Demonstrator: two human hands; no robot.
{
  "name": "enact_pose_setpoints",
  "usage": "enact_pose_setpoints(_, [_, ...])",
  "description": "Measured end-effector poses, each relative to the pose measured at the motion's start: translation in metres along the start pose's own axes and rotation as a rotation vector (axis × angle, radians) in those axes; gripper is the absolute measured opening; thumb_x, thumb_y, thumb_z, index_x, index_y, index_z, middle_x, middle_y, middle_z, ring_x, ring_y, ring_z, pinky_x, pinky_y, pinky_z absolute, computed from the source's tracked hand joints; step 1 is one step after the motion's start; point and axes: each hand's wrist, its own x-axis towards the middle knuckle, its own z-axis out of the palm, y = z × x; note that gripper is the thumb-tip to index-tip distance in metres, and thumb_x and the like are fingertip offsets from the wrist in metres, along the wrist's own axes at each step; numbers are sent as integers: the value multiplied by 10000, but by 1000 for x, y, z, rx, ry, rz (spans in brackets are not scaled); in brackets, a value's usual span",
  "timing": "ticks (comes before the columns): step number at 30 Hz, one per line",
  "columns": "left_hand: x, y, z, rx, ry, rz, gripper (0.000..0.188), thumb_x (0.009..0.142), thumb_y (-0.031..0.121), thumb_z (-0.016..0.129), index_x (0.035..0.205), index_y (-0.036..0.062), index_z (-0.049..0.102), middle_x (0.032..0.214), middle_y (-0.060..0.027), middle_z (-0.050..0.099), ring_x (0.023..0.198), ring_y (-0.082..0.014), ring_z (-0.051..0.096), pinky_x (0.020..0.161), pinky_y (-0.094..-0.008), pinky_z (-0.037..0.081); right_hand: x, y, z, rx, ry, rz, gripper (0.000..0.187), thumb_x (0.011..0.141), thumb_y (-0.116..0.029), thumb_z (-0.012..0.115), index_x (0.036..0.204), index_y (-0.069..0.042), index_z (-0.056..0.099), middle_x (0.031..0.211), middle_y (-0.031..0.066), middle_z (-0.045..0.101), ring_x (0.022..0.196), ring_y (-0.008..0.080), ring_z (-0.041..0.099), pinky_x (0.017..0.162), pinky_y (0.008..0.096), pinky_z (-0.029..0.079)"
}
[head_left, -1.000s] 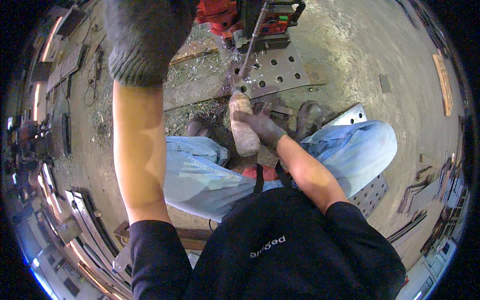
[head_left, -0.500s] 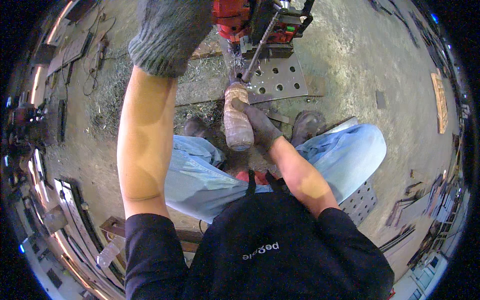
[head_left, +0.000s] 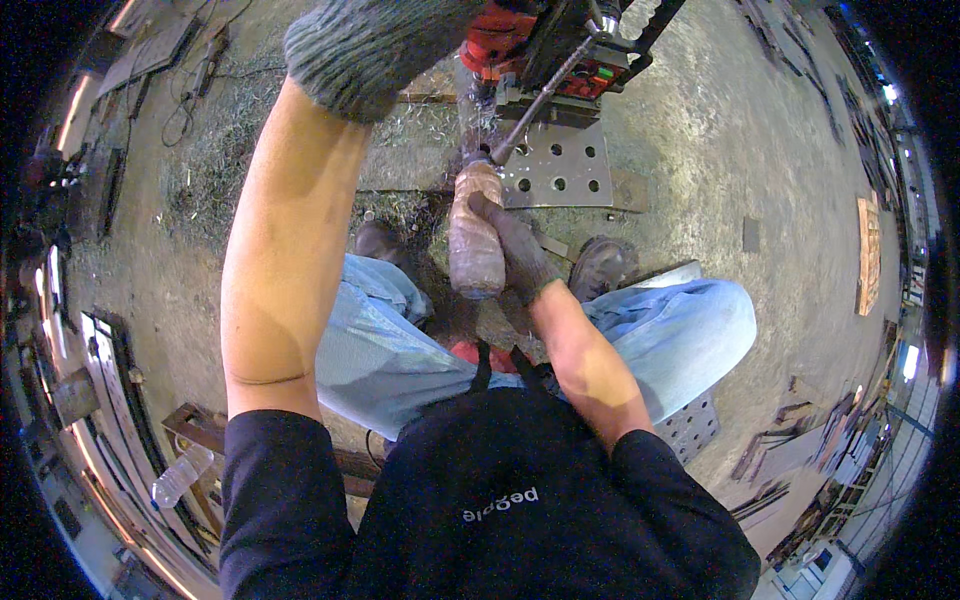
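My right hand (head_left: 515, 245), in a dark glove, is wrapped round a worn brown plastic bottle (head_left: 477, 235). The bottle's neck end points away from me, close to the lower end of a long metal lever (head_left: 540, 100) on a red and black drilling machine (head_left: 500, 40). Up at the top edge, my left hand (head_left: 375, 50) wears a grey knit glove and is beside the machine's red part. Its fingers are hidden beyond the glove's back and the picture edge, so what it touches cannot be made out.
Beneath the machine lies a steel plate with round holes (head_left: 560, 170). Metal shavings (head_left: 230, 150) litter the floor to the left. My boots (head_left: 605, 265) flank the bottle. A clear plastic bottle (head_left: 183, 477) is at lower left, and metal stock (head_left: 800, 440) lies at right.
The whole view has shifted and turned slightly, so the machine appears farther right and lower. My right hand keeps its grip on the brown bottle; my left hand remains beside the machine.
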Motion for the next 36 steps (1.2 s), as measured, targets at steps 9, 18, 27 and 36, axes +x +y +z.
enact_pose_setpoints(9, [-3, 11, 14, -145, 136, -87, 441, 968, 471, 558, 1027, 45, 655, 854, -68, 687, 603, -138, 611, 547, -285, 492, -1, -3, -2, -43, -23, -59, 387, 898, -417, 704, 1075, -85, 613, 804, 29, 643, 647, 165, 632, 595, 323, 539])
enact_pose_setpoints(18, [-2, 7, 10, -75, 49, -91, 516, 951, 529, 539, 865, 43, 688, 660, -71, 634, 494, -144, 562, 479, -282, 443, 2, -2, -1, 17, -30, 1, 375, 900, -408, 703, 1062, -82, 613, 807, 35, 642, 649, 169, 633, 600, 325, 544])
enact_pose_setpoints(27, [-3, 15, 17, -20, 189, -147, 491, 942, 514, 554, 844, 54, 695, 667, -77, 650, 505, -143, 571, 489, -278, 440, 6, 2, -3, 86, -111, -26, 345, 912, -396, 697, 1056, -94, 611, 804, 31, 639, 640, 167, 628, 579, 319, 537])
enact_pose_setpoints(36, [-2, 2, 22, 56, 231, -4, 433, 943, 477, 572, 910, 61, 687, 802, -83, 698, 584, -137, 619, 517, -285, 468, 1, 2, 0, 35, -74, -79, 309, 924, -375, 682, 1049, -101, 616, 813, 21, 635, 643, 153, 620, 591, 300, 535])
